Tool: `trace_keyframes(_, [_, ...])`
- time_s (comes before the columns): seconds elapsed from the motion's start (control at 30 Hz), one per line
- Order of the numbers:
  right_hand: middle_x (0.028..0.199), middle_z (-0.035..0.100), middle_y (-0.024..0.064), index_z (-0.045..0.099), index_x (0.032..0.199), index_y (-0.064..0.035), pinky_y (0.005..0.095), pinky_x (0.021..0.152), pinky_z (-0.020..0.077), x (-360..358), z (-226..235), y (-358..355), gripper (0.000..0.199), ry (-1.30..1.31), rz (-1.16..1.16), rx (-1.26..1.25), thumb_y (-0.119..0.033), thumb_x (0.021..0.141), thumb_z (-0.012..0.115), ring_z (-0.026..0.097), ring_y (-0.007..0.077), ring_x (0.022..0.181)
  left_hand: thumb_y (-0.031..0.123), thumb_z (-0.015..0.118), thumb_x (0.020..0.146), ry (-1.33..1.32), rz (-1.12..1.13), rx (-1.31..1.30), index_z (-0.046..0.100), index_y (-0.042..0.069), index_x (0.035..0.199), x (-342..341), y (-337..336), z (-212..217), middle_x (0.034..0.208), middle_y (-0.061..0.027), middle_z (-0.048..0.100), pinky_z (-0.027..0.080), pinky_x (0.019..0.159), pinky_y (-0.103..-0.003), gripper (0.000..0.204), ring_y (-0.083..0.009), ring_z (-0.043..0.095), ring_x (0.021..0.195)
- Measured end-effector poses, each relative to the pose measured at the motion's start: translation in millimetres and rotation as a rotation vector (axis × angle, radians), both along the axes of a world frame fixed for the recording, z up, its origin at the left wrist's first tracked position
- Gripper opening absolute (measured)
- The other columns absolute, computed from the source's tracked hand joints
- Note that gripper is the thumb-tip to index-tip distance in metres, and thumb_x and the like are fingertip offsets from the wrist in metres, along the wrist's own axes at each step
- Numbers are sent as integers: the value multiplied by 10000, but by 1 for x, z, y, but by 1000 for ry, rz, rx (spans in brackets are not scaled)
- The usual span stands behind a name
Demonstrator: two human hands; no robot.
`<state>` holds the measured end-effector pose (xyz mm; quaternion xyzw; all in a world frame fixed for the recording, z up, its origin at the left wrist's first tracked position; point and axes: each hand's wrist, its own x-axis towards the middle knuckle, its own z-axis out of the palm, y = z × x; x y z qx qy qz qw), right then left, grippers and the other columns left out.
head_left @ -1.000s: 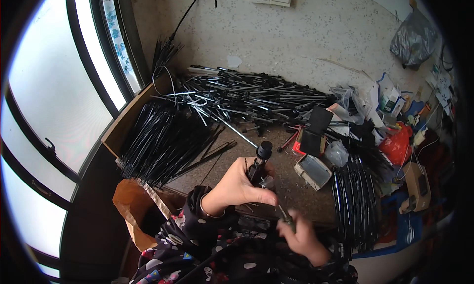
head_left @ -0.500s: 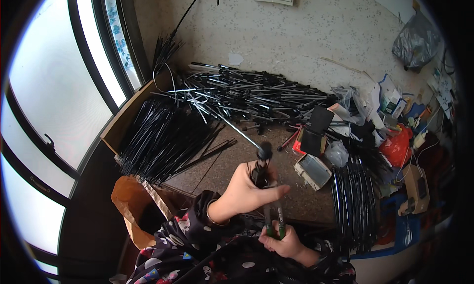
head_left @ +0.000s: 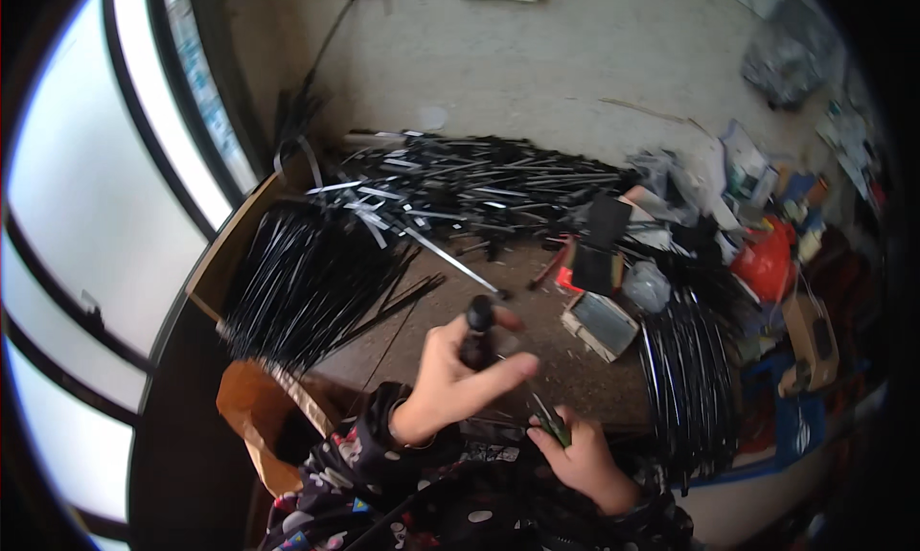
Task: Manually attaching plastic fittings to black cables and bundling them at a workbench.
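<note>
My left hand [head_left: 450, 371] is closed around a black piece with a rounded, knob-like end [head_left: 480, 313], which points up and away from me. Its lower part is hidden by my fingers. Lower and to the right, my right hand [head_left: 583, 458] grips a green-handled tool [head_left: 551, 424]. A thin metal part of this tool reaches up toward my left hand; blur hides its exact kind. Just beyond my left hand, a silver rod [head_left: 450, 261] lies with its dark end toward me. It slants out from a large heap of black and silver rods [head_left: 498, 182] along the wall.
A dense bundle of thin black rods [head_left: 302, 278] lies left, beside a wooden edge board [head_left: 225, 244]. Another black bundle [head_left: 685, 388] is at right. Nearby are an open small box [head_left: 599, 328], a red bag [head_left: 767, 262] and a brown paper bag [head_left: 251, 407] below the table.
The view has shifted slightly. My hands have moved apart: the left a little left, the right a little right. The tool has tilted, and its two green handles no longer show separately.
</note>
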<state>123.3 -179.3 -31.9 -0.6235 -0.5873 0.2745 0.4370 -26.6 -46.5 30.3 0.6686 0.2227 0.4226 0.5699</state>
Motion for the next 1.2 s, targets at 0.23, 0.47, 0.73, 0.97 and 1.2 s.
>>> trace_keyframes(0.23, [865,526,145,518,839,-5,391,645,468,56,-71,36,388,-494,-461,-44,-368,806,653,568,291,791,316,483,937,-260,160,-24,460,-34,1169,9,13,-21,482,28,364,337,445,-242,421,-83,338,401])
trace_keyframes(0.47, [851,491,84,511,851,-58,364,673,438,70,-108,20,407,-738,-522,-188,-408,733,682,514,270,903,415,412,953,-222,88,36,495,-17,1075,17,26,-29,471,33,327,346,454,-236,457,-74,301,391])
trace_keyframes(0.73, [1010,543,131,490,1142,-27,348,736,445,80,-95,2,593,-582,-433,166,-403,732,692,529,287,933,536,460,890,-291,18,-164,479,-17,1150,52,20,-22,488,30,339,417,546,-285,612,-96,360,427])
trace_keyframes(0.97, [1221,523,202,365,1335,-16,391,897,428,72,-35,-18,688,173,-420,184,-139,747,700,552,338,1038,590,423,871,-614,-242,-404,295,37,1385,100,9,-19,1217,-119,501,349,961,-394,766,-238,440,1169])
trace_keyframes(1.2, [1294,464,186,451,1275,-5,433,1008,328,142,-55,-58,560,-439,-886,-109,-91,761,656,407,350,1224,203,640,839,123,33,-46,505,27,1202,54,82,-99,1197,-103,536,391,936,-344,425,-233,494,1138])
